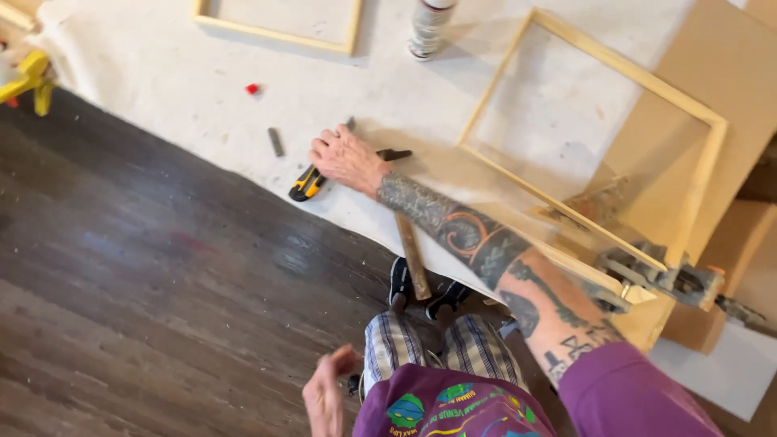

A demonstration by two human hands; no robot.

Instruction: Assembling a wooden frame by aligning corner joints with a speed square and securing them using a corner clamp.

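Found the right hand (344,158) stretched far out from the body, palm down on the white cloth (178,81), fingers loosely fanned and gripping nothing. Noted the utility knife (307,184) (yellow and black) lying just beside that hand at the cloth's edge, its upper end tucked under the heel of the palm or touching it; could not tell which. Caught the left hand (326,396) low by the purple shirt, blurred, so could not tell whether it was spread or curled.

Judged the step to be a reach for the knife, with no grip taken yet. Reckoned a pick-up would call for sliding the palm down along the handle and curling the fingers round it, well away from the blade end.

Saw a short dark stub (276,142) and a small red bit (252,89) lying apart on the cloth beyond the hand, and a wooden stick (413,255) poking out from under the forearm toward the shoes (398,283). Spotted a bare wooden frame (631,69) to the right, partly over a brown board (712,65), with a metal clamp (664,279) at its near corner. Made out a second frame (275,34) and a can (429,24) at the top edge (both cut off). Took in a dark plank floor (162,283) beside the cloth, and a yellow clamp (28,81) at the far left.
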